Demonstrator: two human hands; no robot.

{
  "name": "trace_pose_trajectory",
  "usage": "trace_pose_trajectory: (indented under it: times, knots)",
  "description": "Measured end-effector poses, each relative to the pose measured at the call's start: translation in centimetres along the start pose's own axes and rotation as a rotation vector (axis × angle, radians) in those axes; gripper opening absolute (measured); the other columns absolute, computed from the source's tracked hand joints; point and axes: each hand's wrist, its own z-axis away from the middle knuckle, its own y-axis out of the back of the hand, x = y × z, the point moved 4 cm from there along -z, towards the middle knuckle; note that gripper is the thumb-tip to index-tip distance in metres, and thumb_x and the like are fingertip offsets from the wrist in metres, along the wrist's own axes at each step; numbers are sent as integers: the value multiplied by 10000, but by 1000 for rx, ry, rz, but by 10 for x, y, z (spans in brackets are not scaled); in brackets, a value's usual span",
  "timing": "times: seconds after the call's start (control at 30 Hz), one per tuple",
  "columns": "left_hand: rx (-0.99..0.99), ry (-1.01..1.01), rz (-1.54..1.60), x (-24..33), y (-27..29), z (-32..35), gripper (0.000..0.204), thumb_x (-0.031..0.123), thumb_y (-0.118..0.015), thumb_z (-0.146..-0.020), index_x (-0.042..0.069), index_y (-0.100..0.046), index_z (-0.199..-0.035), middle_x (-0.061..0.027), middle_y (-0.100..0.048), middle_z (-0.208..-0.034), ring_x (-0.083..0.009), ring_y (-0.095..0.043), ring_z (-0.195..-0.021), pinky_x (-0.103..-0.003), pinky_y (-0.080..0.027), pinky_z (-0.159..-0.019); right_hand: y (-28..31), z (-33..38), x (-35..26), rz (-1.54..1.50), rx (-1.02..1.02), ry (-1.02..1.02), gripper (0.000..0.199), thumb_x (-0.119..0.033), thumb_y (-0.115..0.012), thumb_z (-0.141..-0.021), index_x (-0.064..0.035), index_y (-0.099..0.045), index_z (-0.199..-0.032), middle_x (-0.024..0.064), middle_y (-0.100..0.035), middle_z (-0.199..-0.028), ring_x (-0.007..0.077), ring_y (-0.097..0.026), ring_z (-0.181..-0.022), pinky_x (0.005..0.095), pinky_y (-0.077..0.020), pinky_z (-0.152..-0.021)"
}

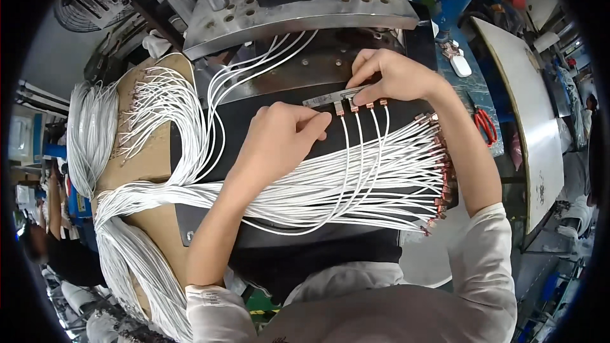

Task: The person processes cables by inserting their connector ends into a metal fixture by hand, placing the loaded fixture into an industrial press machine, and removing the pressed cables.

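Metal bar between both hands on the black work surface, just in front of the press's steel plate.
Right forearm up from lower right, wrist bent in, right hand over the bar's right end: narrow pinch on it, thumb on the near side by the copper ends, index finger arched on the far side. Left forearm angles up from lower left; left hand at the bar's left end, fingers curled, thumb near index, gap small; can't tell if anything is pinched. Four white leads run from the bar down over the white cable bundle, which lies crosswise below the hands.
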Motion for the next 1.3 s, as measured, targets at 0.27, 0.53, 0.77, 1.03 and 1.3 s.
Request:
trace_pose_trajectory:
  times: [0.27, 0.53, 0.77, 1.03, 1.3]
  knots:
    - [927, -751, -752, 3, 14, -64, 219, 53, -707, -793, 35, -694, -1011, -127, -679, -1022, -299, -649, -988, -423, -569, -820, 41, -65, 28, 245, 564, -120, 287, -183, -715, -898, -34, -688, -1143, 136, -696, -1042, 258, -648, -960, 384, -512, -855]
    - [950, -636, -843, -7, 8, -93, 370, 39, -723, -726, 41, -650, -1088, -111, -649, -1022, -291, -641, -1011, -457, -549, -950, 26, -92, 67, 447, 867, 140, 277, -166, -692, -882, -49, -657, -1131, 138, -689, -1073, 336, -624, -1007, 430, -489, -905]
    - [860, -728, -746, -10, 9, -104, 190, 166, -694, -861, 72, -674, -1025, -99, -656, -943, -313, -629, -920, -457, -528, -805, 32, -90, 94, 1037, 898, 435, 344, -175, -701, -867, -57, -640, -1184, 128, -669, -1114, 318, -615, -1057, 399, -488, -924]
    - [847, -723, -622, -18, 7, -102, 172, 225, -722, -858, 62, -679, -891, -108, -666, -931, -318, -626, -922, -461, -493, -838, 64, -87, 82, 573, 708, 124, 299, -232, -691, -880, -97, -672, -1146, 132, -679, -1089, 315, -626, -1027, 400, -502, -912]
    - [857, -798, -369, -12, 17, -96, 142, 176, -710, -859, 50, -661, -818, -114, -658, -840, -329, -618, -828, -443, -489, -794, 26, -107, 72, 1915, 1005, 424, 249, -224, -650, -919, -66, -657, -1110, 142, -698, -1079, 320, -647, -1018, 414, -506, -896]
